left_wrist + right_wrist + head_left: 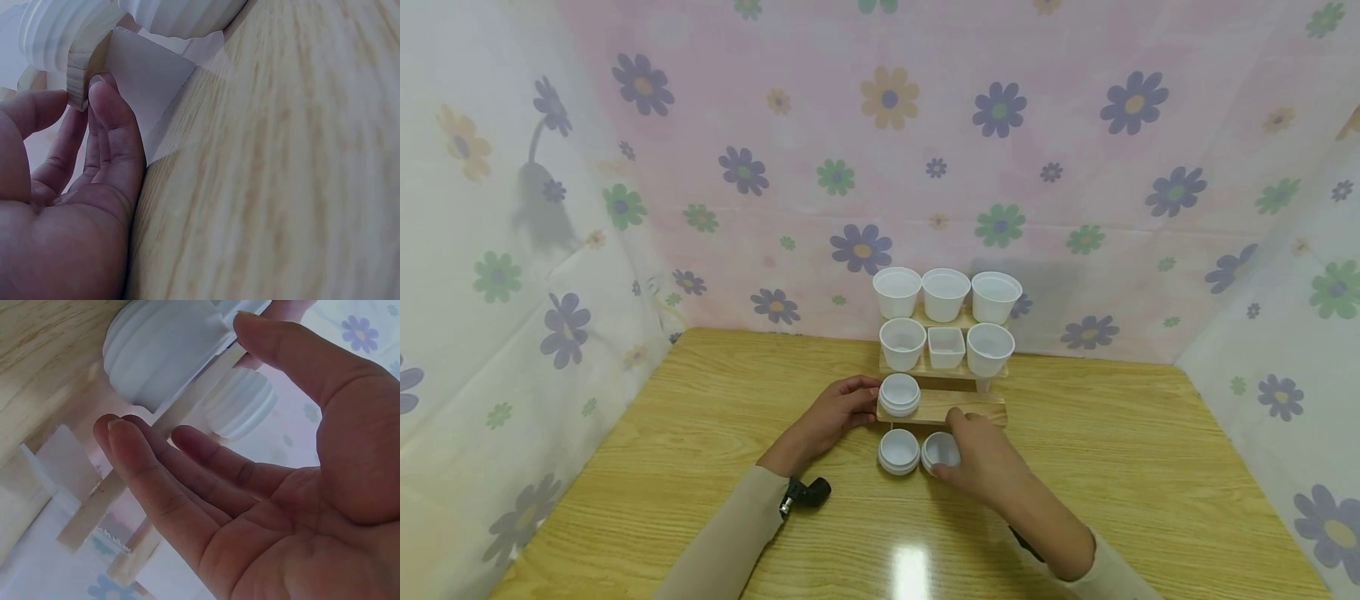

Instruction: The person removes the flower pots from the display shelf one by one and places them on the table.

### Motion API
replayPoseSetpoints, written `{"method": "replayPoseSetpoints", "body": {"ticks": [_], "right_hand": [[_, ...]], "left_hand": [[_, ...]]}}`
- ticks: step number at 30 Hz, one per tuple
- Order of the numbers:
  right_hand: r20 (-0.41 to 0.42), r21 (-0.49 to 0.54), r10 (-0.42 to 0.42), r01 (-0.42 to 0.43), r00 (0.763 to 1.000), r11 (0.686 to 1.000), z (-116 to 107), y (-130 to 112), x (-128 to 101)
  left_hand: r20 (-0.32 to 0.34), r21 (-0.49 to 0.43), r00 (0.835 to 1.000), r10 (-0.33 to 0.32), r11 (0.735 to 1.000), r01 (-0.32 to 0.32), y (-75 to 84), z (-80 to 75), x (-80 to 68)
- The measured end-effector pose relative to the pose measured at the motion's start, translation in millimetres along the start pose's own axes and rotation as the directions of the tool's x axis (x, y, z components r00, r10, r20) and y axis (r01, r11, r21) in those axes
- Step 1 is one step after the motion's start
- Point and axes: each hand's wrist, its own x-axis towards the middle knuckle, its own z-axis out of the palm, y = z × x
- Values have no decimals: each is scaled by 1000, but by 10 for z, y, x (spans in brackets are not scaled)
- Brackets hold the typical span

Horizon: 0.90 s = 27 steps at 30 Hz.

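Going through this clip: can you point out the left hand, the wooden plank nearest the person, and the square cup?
left hand (837,408): head view, back of the hand
wooden plank (937,403): head view, bare top face
square cup (946,353): head view, front wall

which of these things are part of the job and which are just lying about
Likely in the job:
- wooden tiered stand, gripped by the left hand
- white pots on it
- two round pots in front, the right hand at one

Probably just surroundings:
- table
- floral cloth
- black wrist device
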Motion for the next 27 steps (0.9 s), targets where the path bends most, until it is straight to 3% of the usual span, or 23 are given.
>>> {"method": "replayPoseSetpoints", "body": {"ticks": [7,12,27], "right_hand": [[-14,42,-16,16,1000,999,-34,-1,-18],[-70,43,-53,57,996,997,-73,-24,-31],[-141,78,-41,52,989,996,-90,-32,38]], "left_hand": [[-7,1,1000,-3,1000,3,-1,-1,-3],[-9,3,1000,-3,1000,4,1,-2,-5],[-2,2,1000,-1,1000,1,18,0,-17]]}}
